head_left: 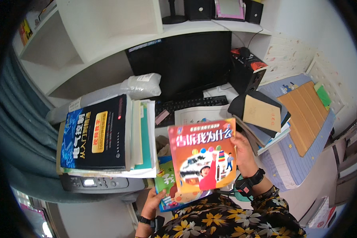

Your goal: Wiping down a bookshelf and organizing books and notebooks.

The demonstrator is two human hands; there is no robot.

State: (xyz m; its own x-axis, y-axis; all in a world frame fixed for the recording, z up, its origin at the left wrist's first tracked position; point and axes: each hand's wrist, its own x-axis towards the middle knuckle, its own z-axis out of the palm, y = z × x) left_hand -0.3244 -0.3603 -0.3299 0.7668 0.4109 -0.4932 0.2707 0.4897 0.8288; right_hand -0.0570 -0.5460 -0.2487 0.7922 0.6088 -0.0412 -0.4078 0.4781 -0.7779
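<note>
Held up before my body, an orange-red children's book (206, 157) faces me with its illustrated cover. My right hand (243, 150) grips it by its right edge. Behind and below it is a green-and-blue picture book (166, 187), mostly covered by the orange one. My left hand (154, 197) clasps that book at its lower left corner, thumb on the cover. To the left a tall pile of books and papers rests on a printer (101, 184), topped by a black-and-blue paperback (96, 134).
Behind stand a monitor (184, 62), a keyboard (193, 102) and a black speaker (248, 70). A bubble-wrapped roll (116, 89) lies behind the pile. On the right, a tan notebook (261, 114) tops another stack, beside a bed with a bamboo mat (303, 119). A curtain (26, 134) hangs left.
</note>
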